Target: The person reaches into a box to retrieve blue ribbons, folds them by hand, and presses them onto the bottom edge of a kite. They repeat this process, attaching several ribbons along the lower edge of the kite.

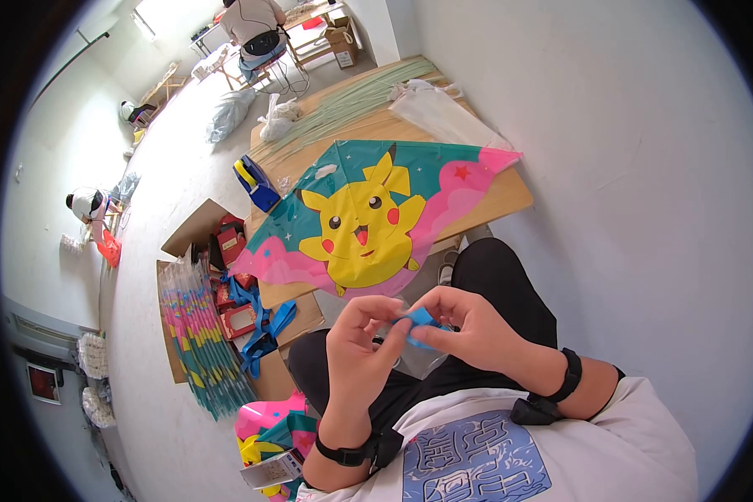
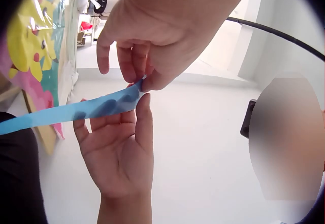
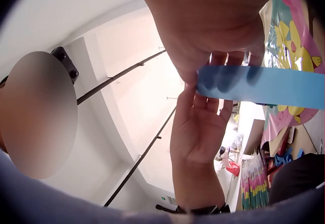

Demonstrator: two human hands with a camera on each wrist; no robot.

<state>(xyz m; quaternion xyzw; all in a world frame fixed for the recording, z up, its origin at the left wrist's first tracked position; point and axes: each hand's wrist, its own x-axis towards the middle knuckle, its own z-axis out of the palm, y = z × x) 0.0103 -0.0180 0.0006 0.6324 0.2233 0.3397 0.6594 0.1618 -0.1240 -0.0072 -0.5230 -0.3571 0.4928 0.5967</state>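
A translucent light-blue plastic strip is held up between both hands, in front of the chest. My left hand pinches one end of it between thumb and fingertips. Close beside it, my right hand grips the strip near that same end, with its fingers showing through the plastic in the right wrist view. From there the strip runs free toward the lap. Beyond the hands, a kite with a yellow cartoon character on teal and pink lies spread on the wooden table.
A blue tape dispenser sits at the table's left edge, and thin pale sticks lie across its far end. To the left, a cardboard box holds packed kites and blue straps. A white wall rises on the right.
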